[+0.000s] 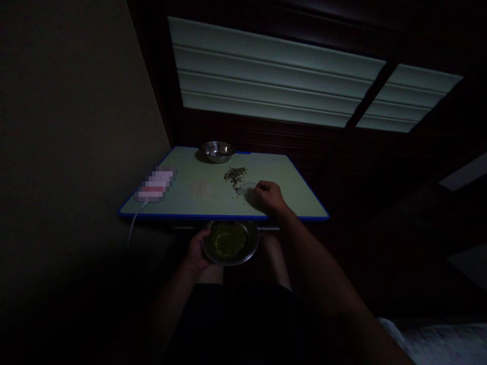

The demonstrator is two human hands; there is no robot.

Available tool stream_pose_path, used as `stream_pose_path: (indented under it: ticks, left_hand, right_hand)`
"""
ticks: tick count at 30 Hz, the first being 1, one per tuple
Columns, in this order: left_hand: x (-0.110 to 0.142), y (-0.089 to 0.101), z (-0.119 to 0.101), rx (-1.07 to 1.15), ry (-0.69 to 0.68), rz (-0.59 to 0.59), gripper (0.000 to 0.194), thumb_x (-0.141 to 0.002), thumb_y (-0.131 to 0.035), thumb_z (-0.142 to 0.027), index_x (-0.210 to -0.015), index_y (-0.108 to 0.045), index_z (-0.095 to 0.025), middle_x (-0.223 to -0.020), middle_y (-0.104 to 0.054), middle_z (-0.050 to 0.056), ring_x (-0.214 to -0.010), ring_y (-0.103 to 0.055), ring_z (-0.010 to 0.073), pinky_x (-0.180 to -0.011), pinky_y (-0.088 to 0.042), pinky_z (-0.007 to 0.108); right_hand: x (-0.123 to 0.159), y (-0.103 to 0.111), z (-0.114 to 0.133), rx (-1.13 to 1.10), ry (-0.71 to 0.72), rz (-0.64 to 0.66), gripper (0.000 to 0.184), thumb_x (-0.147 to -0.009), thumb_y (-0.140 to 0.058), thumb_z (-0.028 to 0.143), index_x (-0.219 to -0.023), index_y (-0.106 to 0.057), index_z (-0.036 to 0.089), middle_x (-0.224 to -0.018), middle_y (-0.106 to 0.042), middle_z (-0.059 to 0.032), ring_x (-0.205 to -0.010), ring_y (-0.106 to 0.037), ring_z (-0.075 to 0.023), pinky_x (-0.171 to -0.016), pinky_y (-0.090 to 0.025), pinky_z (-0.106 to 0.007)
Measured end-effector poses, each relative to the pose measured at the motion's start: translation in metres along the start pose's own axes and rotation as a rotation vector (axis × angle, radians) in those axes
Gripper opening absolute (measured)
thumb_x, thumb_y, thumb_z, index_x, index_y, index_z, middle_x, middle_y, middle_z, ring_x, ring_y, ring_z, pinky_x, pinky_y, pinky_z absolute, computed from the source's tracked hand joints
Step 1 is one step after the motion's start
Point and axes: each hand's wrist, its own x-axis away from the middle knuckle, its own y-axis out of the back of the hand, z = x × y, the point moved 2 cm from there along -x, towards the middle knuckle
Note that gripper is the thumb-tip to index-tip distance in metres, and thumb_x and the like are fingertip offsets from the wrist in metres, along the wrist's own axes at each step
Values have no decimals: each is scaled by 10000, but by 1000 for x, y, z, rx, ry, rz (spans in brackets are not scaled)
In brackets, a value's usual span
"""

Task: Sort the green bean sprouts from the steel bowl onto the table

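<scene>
Above the dark-clothed lap [236,319], a steel bowl [252,244] of green grains [228,241] is held at its side by the left hand [198,252], best kept level. A clear item [247,188] is held in the right hand's [269,196] curled fingers beside brown grains [235,175] on the table [297,187]; low, gentle movement should limit scatter.

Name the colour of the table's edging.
The edging is blue; it shows best in the head view, along the near side.

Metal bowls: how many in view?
2: far bowl on the table, near its back edge; near bowl in the left hand, below the front edge.
</scene>
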Motion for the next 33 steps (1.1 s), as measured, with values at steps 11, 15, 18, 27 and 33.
stream_pose_path:
  ticks: [11, 15, 18, 27, 33]
  left_hand:
    - [-3, 3, 1, -3, 15, 27, 294, -718, -570, -222, -947, -735, -141, -812, -782, 104, -951, -708, 330, -989, -456, 521]
    - [-3, 4, 1, 9, 4, 11, 329, -706, -570, -194, -986, -727, -118, -845, -780, 132, -963, -702, 342, -982, -459, 529]
    - [-4, 5, 1, 19, 16, 21, 376, -706, -565, -199, -1038, -718, -113, -827, -778, 133, -975, -697, 350, -978, -458, 541]
    - [-1, 1, 1, 9, -10, 19, 262, -719, -576, -208, -907, -739, -125, -810, -780, 115, -891, -719, 322, -970, -471, 510]
    - [0, 1, 0, 1, -8, 0, 277, -711, -584, -203, -928, -734, -118, -812, -777, 124, -919, -712, 332, -969, -472, 516]
  right_hand:
    - [0, 0, 1, 8, -3, 20, 180, -653, -492, 324, -624, -583, 172, -569, -506, 26, -586, -444, -118, -553, -324, -240]
    - [0, -1, 1, 36, 7, 34, 178, -658, -492, 321, -622, -582, 171, -570, -511, 25, -590, -450, -118, -559, -327, -240]
    - [0, 0, 1, 9, -2, 35, 170, -655, -491, 319, -608, -568, 174, -564, -499, 27, -587, -442, -118, -552, -327, -238]
    - [1, -1, 0, -11, -25, 75, 170, -636, -490, 323, -596, -556, 172, -548, -479, 33, -561, -432, -109, -533, -309, -234]
    - [2, -1, 4, 45, 3, 118, 190, -651, -499, 320, -626, -602, 162, -557, -494, 29, -561, -438, -109, -553, -319, -237]
